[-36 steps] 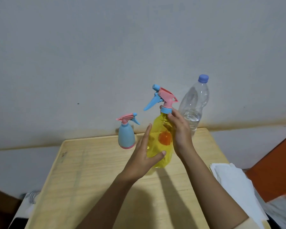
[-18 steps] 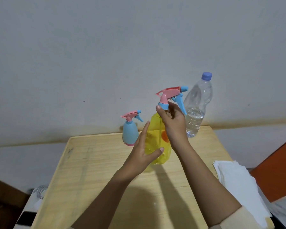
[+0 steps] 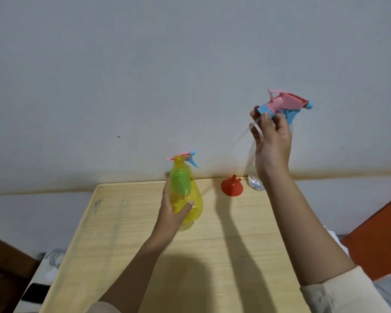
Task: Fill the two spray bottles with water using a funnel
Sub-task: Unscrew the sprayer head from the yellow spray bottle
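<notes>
My left hand [image 3: 171, 213] grips the yellow spray bottle [image 3: 185, 199], which stands on the wooden table [image 3: 131, 245] with its neck open. My right hand [image 3: 272, 141] holds the pink and blue spray head [image 3: 284, 103] high in the air to the right, its clear dip tube trailing down to the left. Directly behind the yellow bottle stands the small blue spray bottle; only its pink and blue trigger top [image 3: 185, 155] shows. An orange funnel [image 3: 232, 186] lies mouth down at the table's far edge. The clear water bottle [image 3: 254, 175] stands behind my right wrist, mostly hidden.
A grey wall rises just behind the table. White paper [image 3: 332, 236] lies off the table's right side beside an orange panel [image 3: 379, 236]. Cables [image 3: 54, 256] and a dark object lie on the floor at the left.
My right hand has unscrewed the spray head and lifted it up and to the right, off the yellow bottle. The funnel, earlier behind the bottle, now shows. The camera has shifted.
</notes>
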The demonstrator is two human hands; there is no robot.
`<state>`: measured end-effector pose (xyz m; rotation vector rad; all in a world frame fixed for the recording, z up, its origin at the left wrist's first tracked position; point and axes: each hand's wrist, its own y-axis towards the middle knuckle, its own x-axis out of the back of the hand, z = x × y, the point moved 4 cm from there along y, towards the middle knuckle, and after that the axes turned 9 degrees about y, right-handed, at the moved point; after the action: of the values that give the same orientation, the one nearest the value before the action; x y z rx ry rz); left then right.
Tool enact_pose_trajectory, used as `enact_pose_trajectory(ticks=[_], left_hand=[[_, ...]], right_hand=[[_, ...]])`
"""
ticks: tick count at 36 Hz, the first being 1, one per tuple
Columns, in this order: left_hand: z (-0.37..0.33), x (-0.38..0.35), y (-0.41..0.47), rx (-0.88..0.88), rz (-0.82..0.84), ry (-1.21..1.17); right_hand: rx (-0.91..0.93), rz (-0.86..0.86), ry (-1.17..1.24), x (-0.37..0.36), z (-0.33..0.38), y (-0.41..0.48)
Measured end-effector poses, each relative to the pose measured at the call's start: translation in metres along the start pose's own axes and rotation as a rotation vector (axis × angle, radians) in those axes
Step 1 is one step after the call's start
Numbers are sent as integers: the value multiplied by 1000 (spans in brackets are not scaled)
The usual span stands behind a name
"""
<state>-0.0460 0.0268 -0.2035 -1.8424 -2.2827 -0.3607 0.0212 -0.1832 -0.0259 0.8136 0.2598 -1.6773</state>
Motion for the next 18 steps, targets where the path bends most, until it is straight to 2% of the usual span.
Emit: enact_pose_trajectory(ticks=[4,9,13,18], left_hand=[[18,8,3,67,-101,-98],[40,1,3,131,-123,-4],[57,-9,4,96,-114,87],[74,-21,7,-2,-47,228]], right_hand=[[-95,4,-113,31,-23,1],[-448,63,-520,92,-97,-22],[-711,136,-805,132,-147,-57],[-795,186,-1093,150,-172,-76]])
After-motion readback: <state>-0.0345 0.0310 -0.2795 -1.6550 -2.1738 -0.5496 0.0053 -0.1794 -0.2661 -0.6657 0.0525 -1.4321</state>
